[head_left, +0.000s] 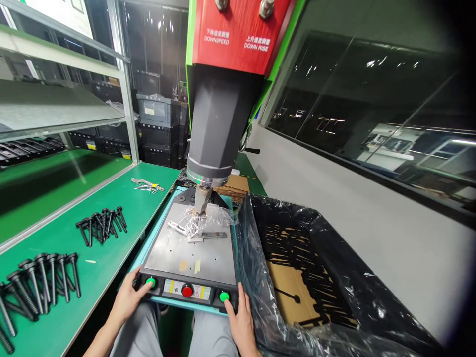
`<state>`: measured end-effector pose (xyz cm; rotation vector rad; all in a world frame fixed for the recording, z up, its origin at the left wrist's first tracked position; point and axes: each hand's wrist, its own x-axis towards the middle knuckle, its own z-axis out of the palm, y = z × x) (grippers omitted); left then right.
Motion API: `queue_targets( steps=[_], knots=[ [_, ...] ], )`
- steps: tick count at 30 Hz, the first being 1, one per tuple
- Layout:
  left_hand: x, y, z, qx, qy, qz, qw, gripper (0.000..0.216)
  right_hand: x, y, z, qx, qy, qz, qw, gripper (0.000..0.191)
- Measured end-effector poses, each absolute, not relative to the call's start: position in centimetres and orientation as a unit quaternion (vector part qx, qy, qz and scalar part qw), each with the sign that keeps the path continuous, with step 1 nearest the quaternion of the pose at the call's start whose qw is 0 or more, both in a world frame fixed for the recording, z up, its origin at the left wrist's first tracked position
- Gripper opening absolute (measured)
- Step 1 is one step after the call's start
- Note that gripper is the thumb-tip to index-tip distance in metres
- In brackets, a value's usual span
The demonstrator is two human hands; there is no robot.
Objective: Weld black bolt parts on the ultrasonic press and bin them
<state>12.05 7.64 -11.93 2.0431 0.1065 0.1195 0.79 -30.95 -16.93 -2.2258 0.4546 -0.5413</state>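
Observation:
My left hand [128,296] lies at the left front corner of a press machine's base [163,263], fingers stretched along its side. Its thumb rests on the left green button [150,281]. At the opposite corner is my right hand [241,317], fingers extended up the side and thumb at the lower edge of the right green button [224,296]. Neither hand holds a loose object. A red button [187,290] sits between the green ones. Above the metal plate, the machine's tapered tip [203,198] reaches down to a small metal fixture [213,235], partly covered by clear plastic film [219,215].
On the green bench [111,263] at left lie black bolt-like parts [48,277] in two groups, with pliers [147,185] farther back. A carton lined with black plastic [256,258] stands at right, holding many dark long parts [316,277]. Grey crates [156,111] are stacked behind.

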Motion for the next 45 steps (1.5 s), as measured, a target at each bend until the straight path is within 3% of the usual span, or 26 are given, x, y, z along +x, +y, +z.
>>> queue_targets(
  steps=[11,17,21,27,35,45],
  knots=[
    [11.7,7.1,-11.8,0.855,0.066,0.042,0.512,0.082,0.5,-30.7,-16.7,-0.862,0.181,-0.234,0.411,0.07],
    [11.7,5.7,-7.6,0.866,0.107,0.138,0.469,0.074,0.8,-29.9,-13.5,-0.841,0.182,-0.302,0.411,0.058],
    [13.0,2.0,-3.1,0.801,0.067,0.103,0.586,0.058,3.8,-27.9,-9.3,-0.815,0.136,-0.31,0.47,0.044],
    [16.8,-4.5,0.9,0.619,0.052,-0.111,0.776,0.056,13.2,-24.7,-4.7,-0.785,0.057,-0.202,0.583,0.043],
    [19.7,-7.1,3.2,0.583,0.069,-0.114,0.802,0.041,21.5,-23.8,-1.0,-0.792,0.027,-0.265,0.549,0.047],
    [20.3,-7.7,5.2,0.56,0.086,-0.075,0.821,0.041,25.5,-23.8,1.1,-0.789,-0.062,-0.252,0.557,0.049]
  ],
)
